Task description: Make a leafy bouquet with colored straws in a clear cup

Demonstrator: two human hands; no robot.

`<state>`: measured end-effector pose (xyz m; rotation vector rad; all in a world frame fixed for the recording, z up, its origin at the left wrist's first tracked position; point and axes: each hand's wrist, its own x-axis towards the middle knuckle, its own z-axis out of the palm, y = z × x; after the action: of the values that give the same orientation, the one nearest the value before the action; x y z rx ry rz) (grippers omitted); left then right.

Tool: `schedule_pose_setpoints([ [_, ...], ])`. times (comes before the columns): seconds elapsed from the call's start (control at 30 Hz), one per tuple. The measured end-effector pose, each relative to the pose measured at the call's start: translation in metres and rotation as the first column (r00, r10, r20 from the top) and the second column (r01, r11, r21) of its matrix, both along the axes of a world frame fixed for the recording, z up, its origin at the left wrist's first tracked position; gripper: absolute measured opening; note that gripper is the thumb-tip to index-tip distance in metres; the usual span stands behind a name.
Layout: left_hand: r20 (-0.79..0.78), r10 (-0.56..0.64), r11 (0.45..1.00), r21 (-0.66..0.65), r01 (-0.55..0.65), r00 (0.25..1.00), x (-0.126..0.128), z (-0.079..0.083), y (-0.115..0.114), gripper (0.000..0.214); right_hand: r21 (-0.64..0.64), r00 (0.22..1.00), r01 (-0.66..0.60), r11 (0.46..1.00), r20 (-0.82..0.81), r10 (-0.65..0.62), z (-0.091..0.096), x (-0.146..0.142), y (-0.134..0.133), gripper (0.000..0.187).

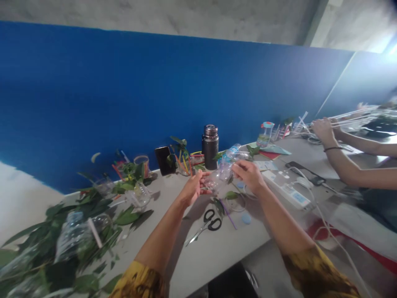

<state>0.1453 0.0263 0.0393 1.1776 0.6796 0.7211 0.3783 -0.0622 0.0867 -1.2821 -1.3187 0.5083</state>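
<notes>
**Desk:** Who's in the shot?

**Photographer:** A person at a grey table (214, 252), left hand (194, 188) and right hand (249, 176) raised above it, yellow-patterned sleeves (316, 275) at the frame's bottom edge.

**Desk:** And the grip?

**Photographer:** Closed on both sides: the two hands grasp a clear plastic bottle (218, 178), fingers wrapped around it, holding it between them just above the tabletop.

**Desk:** What's closest?

**Photographer:** Black-handled scissors (211, 220) lie below the hands, near a purple straw (228, 214) and a round blue disc (246, 219). A white power strip (287, 189) sits to the right. Farther back, against a blue wall (124, 91), stand a dark steel flask (210, 147) and a phone (163, 160), with leafy cuttings (130, 217) spread along the left.

**Desk:** Anyone else?

**Photographer:** At far right, a co-worker's hand (322, 129) — dark band at the wrist — grasps long white straws (350, 118).
</notes>
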Motion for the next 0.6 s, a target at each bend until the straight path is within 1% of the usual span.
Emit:
schedule_pose_setpoints([
  [0.03,0.059,-0.076,0.995,-0.054,0.079,0.995,-0.010,0.002,-0.005,0.065,0.000,0.998,-0.055,0.998,0.027,0.055,0.000,-0.012,0.009,0.040],
  [0.1,0.121,-0.187,0.977,-0.080,0.197,0.975,-0.026,0.005,-0.015,0.069,-0.002,0.990,-0.126,0.992,0.061,0.126,0.000,-0.035,0.025,0.036],
  [0.13,0.130,-0.211,0.972,-0.074,0.222,0.969,-0.033,0.006,-0.020,0.070,0.001,0.988,-0.144,0.990,0.063,0.144,0.000,-0.044,0.032,0.034],
  [0.17,0.133,-0.210,0.973,-0.066,0.220,0.969,-0.038,0.006,-0.025,0.070,0.005,0.987,-0.154,0.988,0.054,0.153,0.000,-0.053,0.038,0.031],
  [0.2,0.134,-0.187,0.979,-0.057,0.196,0.973,-0.042,0.005,-0.028,0.070,0.011,0.987,-0.157,0.988,0.036,0.156,-0.001,-0.062,0.044,0.029],
  [0.27,0.143,-0.103,0.993,-0.046,0.110,0.984,-0.049,0.001,-0.032,0.070,0.023,0.988,-0.151,0.988,-0.030,0.152,-0.005,-0.077,0.052,0.027],
  [0.33,0.172,0.010,0.998,-0.058,0.000,0.985,-0.055,-0.005,-0.032,0.066,0.025,0.984,-0.138,0.990,-0.111,0.140,-0.011,-0.091,0.057,0.035],
  [0.37,0.192,0.069,0.996,-0.074,-0.056,0.979,-0.059,-0.008,-0.030,0.063,0.023,0.981,-0.129,0.991,-0.140,0.130,-0.016,-0.096,0.059,0.038],
  [0.47,0.240,0.227,0.971,-0.134,-0.200,0.944,-0.073,-0.019,-0.023,0.052,0.011,0.979,-0.067,0.998,-0.190,0.068,-0.030,-0.104,0.058,0.036],
  [0.53,0.248,0.270,0.957,-0.175,-0.231,0.931,-0.081,-0.025,-0.020,0.050,-0.008,0.974,-0.011,1.000,-0.225,0.008,-0.038,-0.107,0.056,0.039],
  [0.6,0.243,0.269,0.954,-0.197,-0.224,0.932,-0.086,-0.031,-0.018,0.053,-0.050,0.977,-0.019,0.999,-0.213,0.008,-0.046,-0.114,0.054,0.043],
])
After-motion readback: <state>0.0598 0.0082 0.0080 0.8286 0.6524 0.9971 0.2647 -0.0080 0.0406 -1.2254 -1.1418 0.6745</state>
